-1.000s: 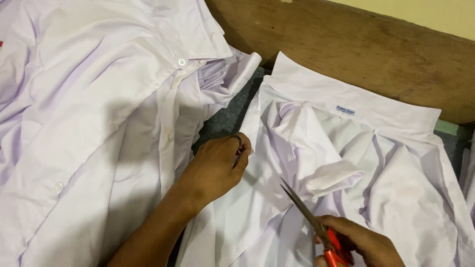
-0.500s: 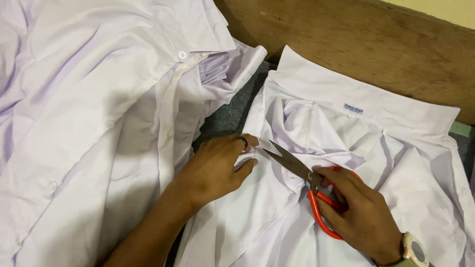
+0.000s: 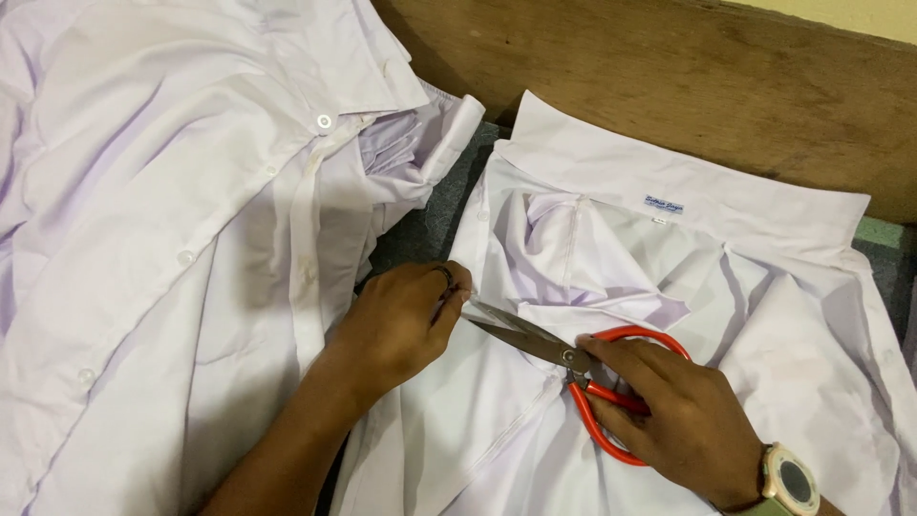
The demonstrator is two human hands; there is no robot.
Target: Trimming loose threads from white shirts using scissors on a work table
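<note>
A pair of scissors with red loop handles and plain steel blades lies low over a white shirt, the blades slightly parted and their tips pointing left, right up against the fingertips of the left hand. The right hand has the scissors in its grip, fingers curled through and around the red handles, the forefinger laid along the pivot. The left hand is closed into a loose pinch at the shirt's front edge, thumb and fingers pressed together on what looks like a bit of cloth or thread; what exactly it pinches is too small to tell. A ring sits on one of its fingers.

The shirt lies open and rumpled, its stiff collar spread flat at the top, with a small label sewn inside the neck. The cloth is thin, smooth and creased. A watch with a round pale face sits on the right wrist.

To the left a second white shirt lies buttoned, with small white buttons down its front. A strip of dark grey cloth shows between the two. Behind them runs a worn brown wooden board.
</note>
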